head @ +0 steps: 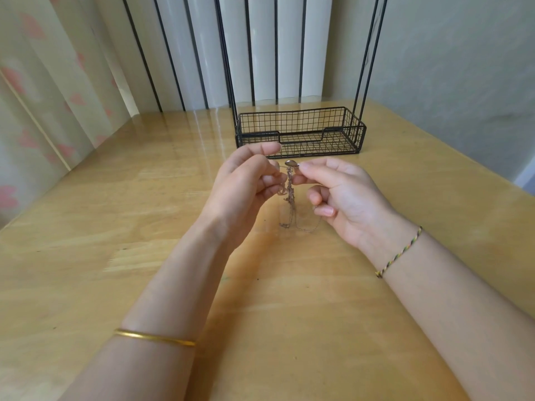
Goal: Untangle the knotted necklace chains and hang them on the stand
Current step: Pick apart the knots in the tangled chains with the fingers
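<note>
Head view: above a wooden table (115, 227), the left hand (246, 175) and right hand (338, 192) each pinch 1 knotted bunch of thin necklace chains (289, 198), held between them with a small round pendant (290, 163) on top and loops trailing down. Just behind stands the black wire stand (301, 123), with nothing hanging on its visible part. The untangling looks unfinished, and all the hanging seems left to do.

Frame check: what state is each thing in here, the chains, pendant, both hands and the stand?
chains: tangled, hanging in a bunch above the table.
pendant: at the top of the tangle.
left hand: pinches the chains, fingers curled.
right hand: pinches the chains beside the pendant.
stand: upright on the table, nothing in it or hung on it in view.
</note>
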`<action>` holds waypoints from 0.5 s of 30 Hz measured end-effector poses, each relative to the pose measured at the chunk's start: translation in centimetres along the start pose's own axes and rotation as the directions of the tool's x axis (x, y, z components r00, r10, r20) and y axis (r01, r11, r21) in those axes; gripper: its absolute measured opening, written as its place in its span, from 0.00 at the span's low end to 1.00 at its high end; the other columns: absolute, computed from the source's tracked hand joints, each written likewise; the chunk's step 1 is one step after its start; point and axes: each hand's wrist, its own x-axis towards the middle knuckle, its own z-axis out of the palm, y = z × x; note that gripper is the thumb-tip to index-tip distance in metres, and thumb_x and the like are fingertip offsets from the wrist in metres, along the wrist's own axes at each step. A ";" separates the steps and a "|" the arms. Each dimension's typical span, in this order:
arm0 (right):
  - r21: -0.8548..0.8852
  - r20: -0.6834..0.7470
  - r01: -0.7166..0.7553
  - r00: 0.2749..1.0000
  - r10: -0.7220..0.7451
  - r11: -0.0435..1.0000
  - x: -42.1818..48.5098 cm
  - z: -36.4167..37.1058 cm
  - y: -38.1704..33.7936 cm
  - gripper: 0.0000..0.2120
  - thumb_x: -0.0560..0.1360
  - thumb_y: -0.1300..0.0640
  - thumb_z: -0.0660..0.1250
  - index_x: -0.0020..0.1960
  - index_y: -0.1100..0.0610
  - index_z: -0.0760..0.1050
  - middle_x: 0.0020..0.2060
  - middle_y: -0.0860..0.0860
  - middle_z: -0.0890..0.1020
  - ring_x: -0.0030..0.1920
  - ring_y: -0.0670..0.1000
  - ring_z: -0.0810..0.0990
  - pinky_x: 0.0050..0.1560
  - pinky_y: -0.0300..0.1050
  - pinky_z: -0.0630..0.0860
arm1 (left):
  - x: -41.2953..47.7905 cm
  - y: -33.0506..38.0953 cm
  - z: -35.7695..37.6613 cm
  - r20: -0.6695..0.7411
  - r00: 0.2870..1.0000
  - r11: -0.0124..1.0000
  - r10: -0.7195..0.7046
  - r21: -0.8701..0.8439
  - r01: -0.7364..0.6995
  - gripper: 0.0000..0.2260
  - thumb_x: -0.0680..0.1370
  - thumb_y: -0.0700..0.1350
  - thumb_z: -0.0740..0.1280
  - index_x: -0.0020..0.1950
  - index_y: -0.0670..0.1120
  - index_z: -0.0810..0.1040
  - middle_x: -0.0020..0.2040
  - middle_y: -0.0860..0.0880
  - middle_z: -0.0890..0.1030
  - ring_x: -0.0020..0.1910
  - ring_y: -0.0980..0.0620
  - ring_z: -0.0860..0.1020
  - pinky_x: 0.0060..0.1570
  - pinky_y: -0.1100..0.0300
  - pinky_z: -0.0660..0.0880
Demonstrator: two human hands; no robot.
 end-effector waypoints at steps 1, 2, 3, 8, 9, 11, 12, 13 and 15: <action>0.006 0.000 -0.001 1.000 0.001 1.000 0.0 0.0 0.0 0.03 0.75 0.63 0.65 0.42 0.58 0.75 0.34 0.53 0.79 0.23 0.44 0.66 0.18 0.33 0.57 | 0.0 0.0 0.0 -0.005 1.000 1.000 0.000 -0.009 0.000 0.14 0.75 0.31 0.56 0.52 0.45 0.75 0.35 0.50 0.73 0.35 0.54 0.74 0.45 0.60 0.72; 0.012 0.000 -0.001 1.000 0.001 1.000 -0.1 0.1 0.0 0.03 0.75 0.63 0.65 0.42 0.58 0.75 0.34 0.53 0.79 0.23 0.44 0.66 0.18 0.33 0.57 | 0.0 0.0 0.1 -0.010 1.000 1.000 -0.001 -0.022 0.001 0.14 0.75 0.31 0.56 0.51 0.45 0.75 0.35 0.49 0.72 0.35 0.54 0.74 0.45 0.60 0.72; 0.017 0.001 -0.001 1.000 0.001 1.000 -0.1 0.1 0.0 0.03 0.75 0.63 0.65 0.42 0.58 0.75 0.34 0.53 0.80 0.23 0.44 0.66 0.18 0.33 0.56 | 0.0 0.0 0.1 -0.016 1.000 0.999 -0.004 -0.038 0.004 0.13 0.75 0.31 0.56 0.51 0.45 0.75 0.35 0.49 0.72 0.36 0.54 0.74 0.45 0.60 0.73; 0.032 0.000 -0.005 1.000 0.005 0.999 -0.3 0.4 0.3 0.05 0.75 0.63 0.65 0.40 0.58 0.75 0.35 0.53 0.80 0.23 0.44 0.66 0.18 0.33 0.56 | 0.0 0.2 0.0 -0.050 0.998 0.982 -0.039 -0.187 0.029 0.11 0.77 0.32 0.56 0.50 0.44 0.74 0.32 0.50 0.75 0.32 0.54 0.76 0.36 0.62 0.74; 0.037 -0.004 -0.005 1.000 0.005 0.999 -0.3 0.5 0.3 0.05 0.75 0.63 0.65 0.40 0.58 0.74 0.35 0.53 0.80 0.23 0.44 0.66 0.18 0.33 0.56 | 0.0 0.3 0.0 -0.048 0.998 0.979 -0.048 -0.199 0.037 0.11 0.77 0.32 0.56 0.51 0.44 0.74 0.31 0.49 0.75 0.31 0.55 0.75 0.35 0.62 0.73; 0.063 -0.016 -0.003 1.000 0.004 0.998 -0.3 0.6 0.5 0.05 0.75 0.63 0.65 0.41 0.58 0.74 0.36 0.53 0.80 0.23 0.44 0.66 0.18 0.33 0.56 | 0.0 0.2 0.1 -0.043 0.997 0.982 -0.063 -0.184 0.054 0.11 0.77 0.32 0.56 0.50 0.44 0.74 0.32 0.48 0.74 0.30 0.55 0.74 0.34 0.62 0.71; 0.085 -0.023 0.001 1.000 0.001 0.996 -0.3 0.7 0.6 0.05 0.75 0.63 0.65 0.41 0.58 0.74 0.36 0.53 0.80 0.23 0.44 0.66 0.18 0.32 0.56 | -0.1 0.2 0.1 -0.041 0.997 0.984 -0.070 -0.165 0.062 0.11 0.77 0.32 0.56 0.50 0.44 0.75 0.32 0.48 0.74 0.30 0.55 0.74 0.35 0.62 0.70; 0.110 -0.028 0.009 1.000 -0.005 0.994 -0.3 0.8 0.6 0.05 0.75 0.63 0.65 0.40 0.58 0.74 0.36 0.53 0.80 0.22 0.44 0.66 0.18 0.32 0.56 | -0.1 0.2 0.2 -0.040 0.996 0.987 -0.079 -0.146 0.072 0.11 0.77 0.32 0.57 0.49 0.45 0.75 0.33 0.48 0.74 0.30 0.55 0.74 0.34 0.62 0.70; 0.165 -0.026 0.023 0.999 -0.019 0.986 -0.4 0.9 0.6 0.06 0.75 0.64 0.64 0.40 0.58 0.74 0.35 0.51 0.80 0.22 0.43 0.65 0.18 0.32 0.56 | -0.2 0.2 0.3 -0.028 0.994 0.987 -0.104 -0.129 0.100 0.10 0.78 0.32 0.57 0.50 0.44 0.74 0.32 0.49 0.75 0.29 0.56 0.74 0.33 0.63 0.70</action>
